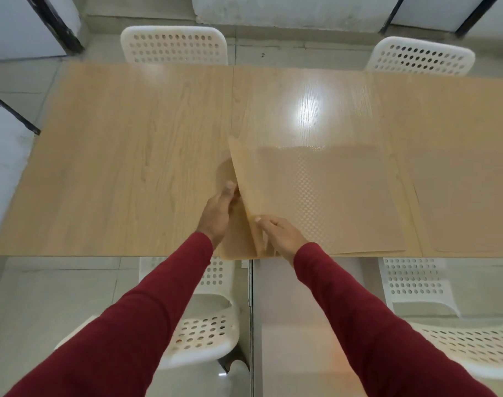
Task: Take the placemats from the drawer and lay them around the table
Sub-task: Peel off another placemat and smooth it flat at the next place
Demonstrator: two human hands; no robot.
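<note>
A stack of tan woven placemats (330,202) lies on the light wooden table (115,167) at its near edge, right of the middle. The top placemat's left edge is lifted and curls upward. My left hand (219,210) pinches that raised left edge from beneath. My right hand (279,233) grips the mats at the near left corner, fingers curled over the edge. Another tan placemat (468,202) lies flat on the table further right.
Two white perforated chairs (174,48) (422,57) stand at the far side of the table. Two more white perforated chairs (204,333) (445,325) sit on my side below the near edge. Grey floor and pale walls surround the table.
</note>
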